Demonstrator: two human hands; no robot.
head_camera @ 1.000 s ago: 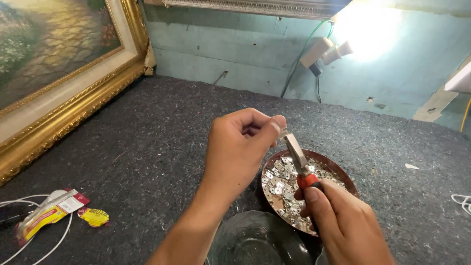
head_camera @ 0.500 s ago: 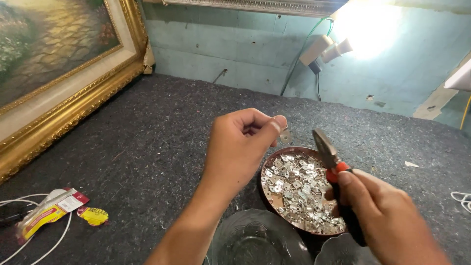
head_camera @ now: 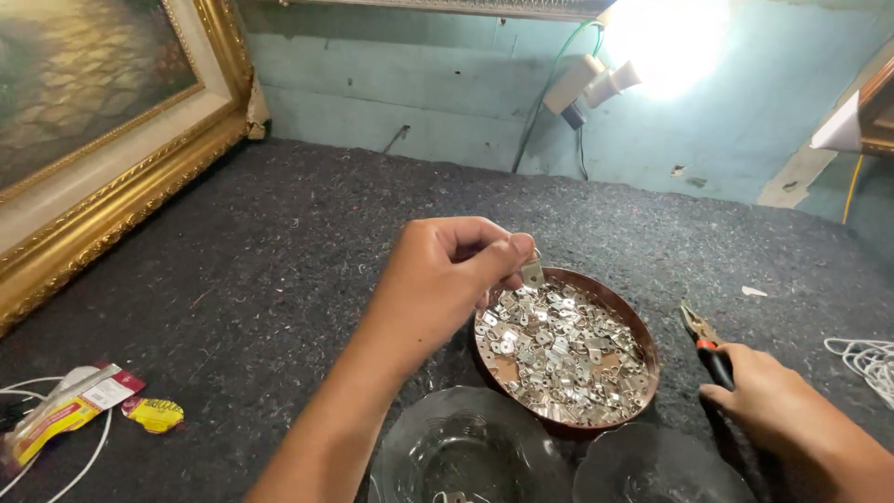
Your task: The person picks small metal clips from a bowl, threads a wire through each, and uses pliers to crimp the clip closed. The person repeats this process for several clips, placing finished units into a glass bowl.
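Your left hand (head_camera: 445,279) pinches a small metal clip (head_camera: 533,272) over the brown dish (head_camera: 643,340); keep it steady. Right hand (head_camera: 773,401) grips pliers (head_camera: 706,345) on the desk (head_camera: 279,261).

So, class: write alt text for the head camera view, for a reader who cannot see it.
A left hand pinches a small metal clip above a round dish of clips, while the right hand rests pliers on grey felt. Two glass bowls sit nearer.

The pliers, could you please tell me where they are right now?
In the head view, the pliers lie on the dark felt table at the right, held by the right hand, just right of the round tray of metal clips.
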